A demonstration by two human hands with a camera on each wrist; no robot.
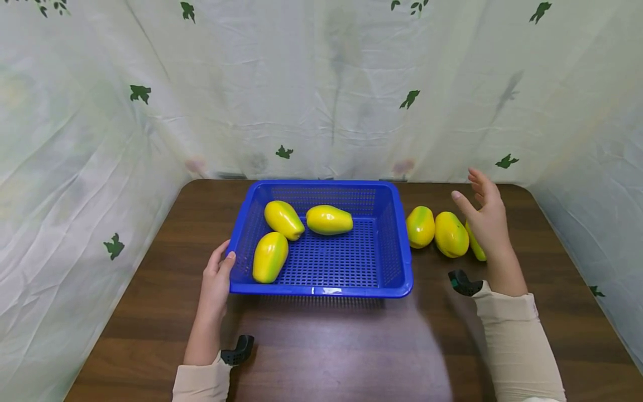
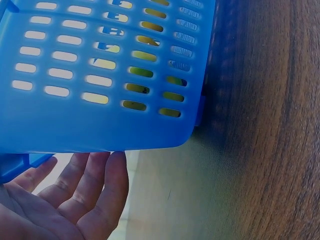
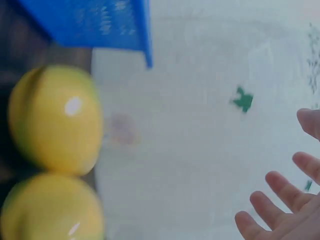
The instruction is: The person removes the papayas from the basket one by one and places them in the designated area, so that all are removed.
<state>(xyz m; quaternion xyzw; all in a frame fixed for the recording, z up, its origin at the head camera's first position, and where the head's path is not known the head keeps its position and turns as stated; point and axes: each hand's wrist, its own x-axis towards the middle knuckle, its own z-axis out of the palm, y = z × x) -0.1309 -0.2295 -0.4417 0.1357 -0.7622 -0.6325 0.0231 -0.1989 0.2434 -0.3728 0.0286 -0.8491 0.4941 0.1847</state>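
Note:
A blue plastic basket (image 1: 321,293) with slotted walls stands on the table. Inside it lie three glossy yellow-green fruits, papaya-like in shape: one at the back left (image 1: 284,220), one at the back middle (image 1: 329,220), one at the front left (image 1: 270,257). My left hand (image 1: 217,282) grips the basket's left edge, thumb over the rim; the left wrist view shows its fingers (image 2: 116,175) against the outside. My right hand (image 1: 486,220) is raised, fingers spread, holding nothing. Near it, right of the basket, are a fruit (image 1: 420,227), another (image 1: 451,234), and a third (image 1: 474,243) partly hidden behind the hand.
The brown wooden table (image 1: 321,346) carries everything. A pale cloth curtain (image 1: 321,84) with green leaf shapes closes off the back and both sides. Each wrist wears a black device, one on the left (image 1: 238,350) and one on the right (image 1: 464,283).

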